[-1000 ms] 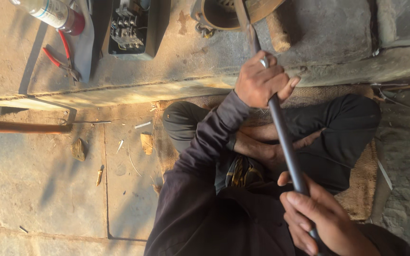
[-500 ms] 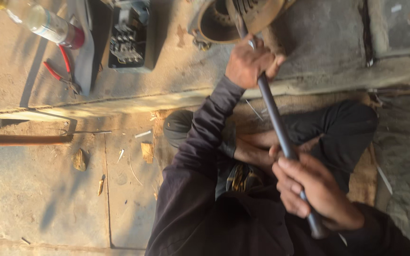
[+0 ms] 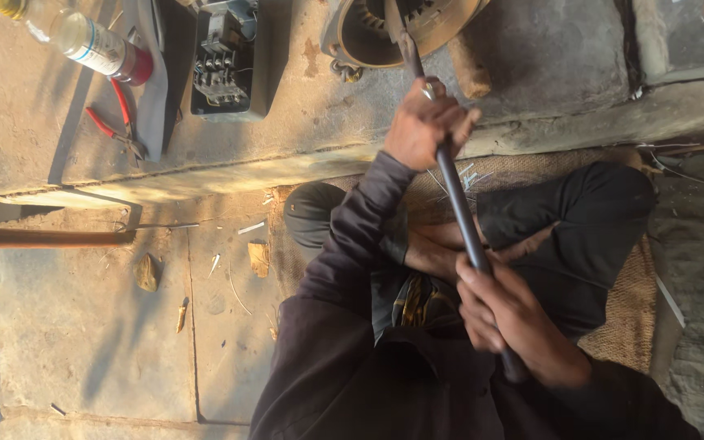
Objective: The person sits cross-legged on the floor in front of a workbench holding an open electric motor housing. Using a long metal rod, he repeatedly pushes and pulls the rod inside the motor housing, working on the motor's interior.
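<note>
Left hand (image 3: 427, 122) fingers wrapped tight around the upper end of the long metal bar (image 3: 459, 210); right hand (image 3: 505, 316) clamps its lower end. Bar's axis runs from lower right up to frame top centre, tip inside the round motor housing (image 3: 352, 37). Left hand nearer the housing. Red-handled pliers (image 3: 116, 122) upper left.

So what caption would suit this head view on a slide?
Both hands, left hand and right hand, grip a long metal bar set into a round motor housing.
</note>
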The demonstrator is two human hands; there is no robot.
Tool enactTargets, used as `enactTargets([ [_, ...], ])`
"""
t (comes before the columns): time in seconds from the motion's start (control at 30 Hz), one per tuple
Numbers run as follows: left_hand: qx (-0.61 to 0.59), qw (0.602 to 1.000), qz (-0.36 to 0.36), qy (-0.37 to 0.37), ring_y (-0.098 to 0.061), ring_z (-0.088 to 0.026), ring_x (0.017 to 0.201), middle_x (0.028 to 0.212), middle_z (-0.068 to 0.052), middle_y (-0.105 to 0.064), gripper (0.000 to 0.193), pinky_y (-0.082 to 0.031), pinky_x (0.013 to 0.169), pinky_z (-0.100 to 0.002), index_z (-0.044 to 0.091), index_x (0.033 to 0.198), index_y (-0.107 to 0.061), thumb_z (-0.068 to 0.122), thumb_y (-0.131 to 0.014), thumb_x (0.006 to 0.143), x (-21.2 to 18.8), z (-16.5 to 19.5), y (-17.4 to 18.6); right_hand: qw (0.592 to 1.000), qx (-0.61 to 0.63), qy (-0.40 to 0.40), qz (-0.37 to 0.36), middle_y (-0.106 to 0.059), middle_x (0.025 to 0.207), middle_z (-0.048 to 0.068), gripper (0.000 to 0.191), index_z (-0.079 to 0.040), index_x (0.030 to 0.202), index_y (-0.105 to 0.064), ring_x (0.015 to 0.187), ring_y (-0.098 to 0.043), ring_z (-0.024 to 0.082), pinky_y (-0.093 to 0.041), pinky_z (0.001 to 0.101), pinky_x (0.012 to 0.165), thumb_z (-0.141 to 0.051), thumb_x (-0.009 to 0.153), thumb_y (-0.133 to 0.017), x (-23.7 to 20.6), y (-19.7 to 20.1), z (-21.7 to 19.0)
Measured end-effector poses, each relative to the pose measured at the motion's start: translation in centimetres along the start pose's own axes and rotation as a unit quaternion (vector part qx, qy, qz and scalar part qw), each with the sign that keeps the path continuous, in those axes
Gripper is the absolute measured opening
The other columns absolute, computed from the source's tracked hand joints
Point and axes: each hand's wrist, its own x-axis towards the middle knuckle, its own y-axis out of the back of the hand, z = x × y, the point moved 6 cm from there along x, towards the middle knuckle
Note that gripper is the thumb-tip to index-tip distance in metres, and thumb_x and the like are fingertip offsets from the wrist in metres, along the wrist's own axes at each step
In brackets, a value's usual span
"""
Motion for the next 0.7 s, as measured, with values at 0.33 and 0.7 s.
enactTargets([
  [0.33,-0.039,0.998,0.029,0.043,-0.059,-0.020,0.071,0.066,-0.001,-0.059,0.035,-0.055,0.092,-0.040,0.013,0.066,-0.056,0.014,-0.078,0.094,-0.4,3.0,-0.2,0.982,0.013,-0.166,0.089,-0.034,0.055,0.001,0.025,-0.004,0.120,-0.048,0.039,-0.034,0.010,-0.031,0.0263,0.035,-0.019,0.100,-0.050,-4.7,5.9,4.7],
  [0.7,-0.004,0.995,0.050,-0.081,-0.062,-0.019,0.071,0.064,0.000,-0.061,0.038,-0.047,0.074,-0.032,0.014,0.068,-0.056,0.025,-0.077,0.096,1.6,0.3,-0.5,0.998,-0.028,-0.053,-0.017,-0.038,0.052,0.000,0.029,-0.002,0.116,-0.049,0.027,-0.034,0.010,-0.036,0.0279,0.026,-0.026,0.100,-0.045,-1.1,3.5,-1.6],
])
